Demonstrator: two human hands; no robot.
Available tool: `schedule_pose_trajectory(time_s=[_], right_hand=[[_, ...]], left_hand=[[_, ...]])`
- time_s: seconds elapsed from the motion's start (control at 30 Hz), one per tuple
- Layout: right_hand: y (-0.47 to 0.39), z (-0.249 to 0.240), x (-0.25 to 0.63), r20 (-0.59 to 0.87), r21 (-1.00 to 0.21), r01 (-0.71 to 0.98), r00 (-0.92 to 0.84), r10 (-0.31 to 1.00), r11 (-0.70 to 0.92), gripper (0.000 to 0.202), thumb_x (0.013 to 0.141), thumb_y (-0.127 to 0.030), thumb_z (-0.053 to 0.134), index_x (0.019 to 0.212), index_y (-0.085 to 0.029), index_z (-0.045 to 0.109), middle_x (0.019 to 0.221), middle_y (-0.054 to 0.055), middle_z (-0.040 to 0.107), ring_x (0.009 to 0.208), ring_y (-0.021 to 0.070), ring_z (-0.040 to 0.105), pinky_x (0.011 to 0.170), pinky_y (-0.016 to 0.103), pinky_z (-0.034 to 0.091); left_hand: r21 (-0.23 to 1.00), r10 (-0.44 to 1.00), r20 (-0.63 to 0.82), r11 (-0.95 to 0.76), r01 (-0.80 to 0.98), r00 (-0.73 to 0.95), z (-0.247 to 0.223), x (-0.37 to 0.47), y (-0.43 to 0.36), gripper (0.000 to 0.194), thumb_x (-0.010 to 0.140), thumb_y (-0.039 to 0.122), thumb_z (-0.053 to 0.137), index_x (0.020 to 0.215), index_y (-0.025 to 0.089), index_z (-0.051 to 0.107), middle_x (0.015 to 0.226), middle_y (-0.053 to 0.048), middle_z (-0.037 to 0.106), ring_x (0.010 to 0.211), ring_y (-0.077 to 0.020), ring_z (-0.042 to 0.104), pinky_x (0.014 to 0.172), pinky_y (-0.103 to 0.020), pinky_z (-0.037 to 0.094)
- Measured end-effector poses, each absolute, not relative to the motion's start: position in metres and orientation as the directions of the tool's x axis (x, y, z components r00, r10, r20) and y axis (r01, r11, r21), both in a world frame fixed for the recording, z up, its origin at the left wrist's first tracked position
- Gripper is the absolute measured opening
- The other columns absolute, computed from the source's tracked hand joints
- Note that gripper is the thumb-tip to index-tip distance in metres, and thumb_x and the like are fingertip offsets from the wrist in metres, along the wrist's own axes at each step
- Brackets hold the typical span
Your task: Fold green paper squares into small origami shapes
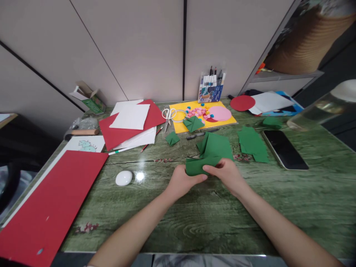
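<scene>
Both hands grip one folded piece of green paper (196, 167) just above the middle of the table. My left hand (182, 182) pinches its left and lower edge, thumb along the bottom. On the right side, my right hand (226, 173) presses the paper between thumb and fingers. Directly behind it lies a larger folded green sheet (218, 144). Two small folded green paper pieces, one a square (172, 138) and the other a bigger one (193, 124), rest farther back. Cut green sheets (251, 144) are stacked to the right. Fingers behind the held paper are hidden.
White-handled scissors (167, 118) lie by a yellow sheet (178, 128) with small pink and blue bits. A phone (285, 149) and a clear bottle (319, 107) stand right. Red card (61, 196) covers the left edge, near a white mouse (124, 178). Markers (211, 87) stand behind.
</scene>
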State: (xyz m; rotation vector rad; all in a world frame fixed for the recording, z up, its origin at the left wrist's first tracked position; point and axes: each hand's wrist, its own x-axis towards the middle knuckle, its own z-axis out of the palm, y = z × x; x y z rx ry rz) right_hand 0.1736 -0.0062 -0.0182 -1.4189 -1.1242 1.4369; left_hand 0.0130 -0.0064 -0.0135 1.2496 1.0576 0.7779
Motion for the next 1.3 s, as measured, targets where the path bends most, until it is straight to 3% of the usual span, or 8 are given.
schedule_pose_trajectory(time_s=[0.1, 0.3, 0.53, 0.87, 1.3], right_hand=[[-0.0056, -0.0188, 0.1758, -0.248, -0.968, 0.041, -0.072, 0.966, -0.246, 0.026, 0.059, -0.036, 0.073, 0.074, -0.015, 0.069, 0.074, 0.006, 0.069, 0.065, 0.0181, 0.059, 0.061, 0.03, 0.045], [-0.0044, -0.0187, 0.1773, -0.198, -0.957, 0.202, 0.069, 0.978, -0.208, 0.029, 0.057, -0.042, 0.072, 0.054, -0.016, 0.06, 0.051, 0.0, 0.06, 0.049, 0.0133, 0.049, 0.048, 0.026, 0.036], [-0.0044, -0.0222, 0.1758, -0.208, -0.958, 0.191, 0.061, 0.976, -0.216, 0.035, 0.06, -0.045, 0.07, 0.05, -0.017, 0.052, 0.046, -0.003, 0.051, 0.045, 0.0106, 0.043, 0.045, 0.024, 0.029], [-0.0043, -0.0178, 0.1778, -0.152, -0.958, 0.228, 0.109, 0.982, -0.173, 0.034, 0.064, -0.045, 0.068, 0.047, -0.017, 0.055, 0.045, -0.002, 0.053, 0.046, 0.0112, 0.044, 0.047, 0.025, 0.031], [-0.0041, -0.0222, 0.1784, -0.056, -0.993, 0.091, 0.155, 0.986, -0.071, 0.035, 0.069, -0.04, 0.066, 0.046, -0.019, 0.049, 0.045, -0.004, 0.042, 0.047, 0.0104, 0.037, 0.049, 0.026, 0.028]], left_hand=[[0.982, 0.918, -0.189, 0.173, 0.077, 0.347, -0.0148, 0.0128, -0.0056, 0.03, 0.064, 0.029, 0.068, 0.09, 0.013, 0.068, 0.083, -0.005, 0.069, 0.071, -0.0166, 0.059, 0.066, -0.026, 0.045], [0.973, 0.919, -0.23, 0.221, 0.064, 0.321, -0.0157, 0.0119, -0.0041, 0.024, 0.063, 0.032, 0.069, 0.076, 0.011, 0.067, 0.063, -0.002, 0.065, 0.056, -0.0126, 0.054, 0.055, -0.023, 0.042], [0.973, 0.925, -0.225, 0.228, 0.028, 0.307, -0.0183, 0.0114, -0.0041, 0.026, 0.067, 0.037, 0.066, 0.073, 0.011, 0.067, 0.065, -0.005, 0.066, 0.059, -0.0142, 0.057, 0.058, -0.024, 0.043], [0.975, 0.923, -0.222, 0.219, 0.044, 0.314, -0.0176, 0.0108, -0.0049, 0.026, 0.068, 0.036, 0.065, 0.073, 0.011, 0.067, 0.067, -0.006, 0.067, 0.06, -0.0146, 0.058, 0.059, -0.024, 0.043], [0.965, 0.922, -0.257, 0.259, 0.032, 0.291, -0.0122, 0.0125, -0.0061, 0.024, 0.067, 0.033, 0.066, 0.076, 0.011, 0.068, 0.067, -0.006, 0.068, 0.059, -0.0154, 0.06, 0.059, -0.026, 0.046]])
